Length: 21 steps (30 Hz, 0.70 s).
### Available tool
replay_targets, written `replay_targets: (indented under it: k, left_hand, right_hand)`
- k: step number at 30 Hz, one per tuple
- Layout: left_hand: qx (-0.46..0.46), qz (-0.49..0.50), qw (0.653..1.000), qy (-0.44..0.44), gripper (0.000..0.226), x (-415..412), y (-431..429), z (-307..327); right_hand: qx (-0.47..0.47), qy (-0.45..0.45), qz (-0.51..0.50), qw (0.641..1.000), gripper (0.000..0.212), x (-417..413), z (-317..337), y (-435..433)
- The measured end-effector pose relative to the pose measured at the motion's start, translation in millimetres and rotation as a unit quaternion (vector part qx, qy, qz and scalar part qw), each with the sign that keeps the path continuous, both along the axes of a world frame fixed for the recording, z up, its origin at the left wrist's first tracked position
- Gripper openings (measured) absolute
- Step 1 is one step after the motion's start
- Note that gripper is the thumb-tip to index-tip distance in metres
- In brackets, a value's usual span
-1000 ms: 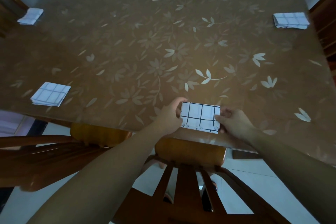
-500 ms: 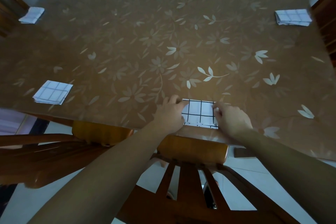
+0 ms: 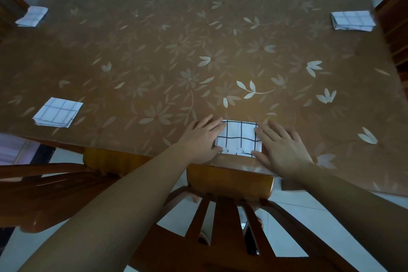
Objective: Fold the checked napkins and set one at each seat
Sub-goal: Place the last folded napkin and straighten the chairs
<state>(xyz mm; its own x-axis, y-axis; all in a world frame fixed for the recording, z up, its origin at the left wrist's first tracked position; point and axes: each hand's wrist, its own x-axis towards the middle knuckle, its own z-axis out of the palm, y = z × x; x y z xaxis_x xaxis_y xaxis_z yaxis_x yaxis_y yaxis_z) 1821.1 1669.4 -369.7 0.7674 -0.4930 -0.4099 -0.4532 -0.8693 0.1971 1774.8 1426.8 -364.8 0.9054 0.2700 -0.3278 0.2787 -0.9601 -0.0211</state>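
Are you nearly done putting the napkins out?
Nearly. Done: the near-left napkin, far-left napkin and far-right napkin lie folded. In hand: the left hand and right hand lie flat on the fourth napkin by the chair. Left: letting go, as far as shows.

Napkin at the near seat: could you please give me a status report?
Left hand and right hand open, flat against the sides of the napkin. Napkin folded, lying at the near edge of the table. Nothing in the way.
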Motion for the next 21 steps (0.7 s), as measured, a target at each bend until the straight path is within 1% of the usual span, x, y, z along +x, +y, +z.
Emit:
replay_targets:
  k: [3,6,8,14,18,21]
  left_hand:
    - [-0.007,-0.005,1.000,0.001,0.069,2.3,-1.9,2.4]
    - [-0.020,-0.019,0.999,-0.016,0.065,-2.3,2.0,3.3]
    - [-0.016,-0.018,1.000,-0.018,0.067,-5.8,4.9,3.4]
    - [-0.015,-0.009,0.999,-0.038,0.064,-7.6,7.2,3.3]
    - [-0.012,-0.005,0.999,-0.045,0.062,-10.0,8.5,5.3]
    - [-0.011,0.010,0.999,-0.030,0.064,-11.2,2.2,13.9]
  right_hand:
    - [0.003,0.000,-0.004,1.000,0.069,0.4,-1.7,-2.5]
    - [0.008,0.008,0.004,1.000,0.073,-3.0,-4.6,-5.7]
    - [0.004,-0.001,0.016,1.000,0.075,-5.3,-6.9,-8.0]
    - [-0.032,-0.020,0.039,0.999,0.060,-13.8,-5.0,-10.7]
    - [-0.015,-0.024,0.026,0.999,0.058,-19.5,-5.1,-8.4]
    - [0.010,-0.014,0.013,1.000,0.061,-21.4,-2.0,-5.0]
